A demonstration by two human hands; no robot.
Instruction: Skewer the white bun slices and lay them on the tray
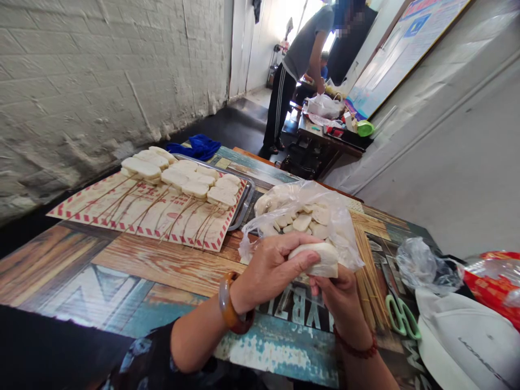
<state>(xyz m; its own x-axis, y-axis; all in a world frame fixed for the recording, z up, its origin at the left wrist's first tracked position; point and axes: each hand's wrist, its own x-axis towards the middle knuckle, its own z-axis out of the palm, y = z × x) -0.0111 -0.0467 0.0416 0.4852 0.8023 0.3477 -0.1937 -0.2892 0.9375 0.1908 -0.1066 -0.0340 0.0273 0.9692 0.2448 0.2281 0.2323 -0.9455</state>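
My left hand [272,265], with an amber bangle at the wrist, is closed round a pale flat slice [320,257]. Below the slice's right end, my right hand [339,292] has its fingers pinched together; what they hold is hidden. Just beyond the hands lies an open clear plastic bag [343,216] of similar pale slices [303,222]. Several skewered slices [140,168] rest in rows on a printed paper sheet [211,235] over a metal tray [246,203], their thin sticks pointing toward me. Loose wooden sticks [368,287] lie right of the bag.
Green-handled scissors [402,317], a crumpled clear bag [418,262], a white cap [471,341] and a red package [495,281] are at the right. A blue cloth [197,147] lies behind the tray. A person [300,54] bends over another table [320,135] beyond.
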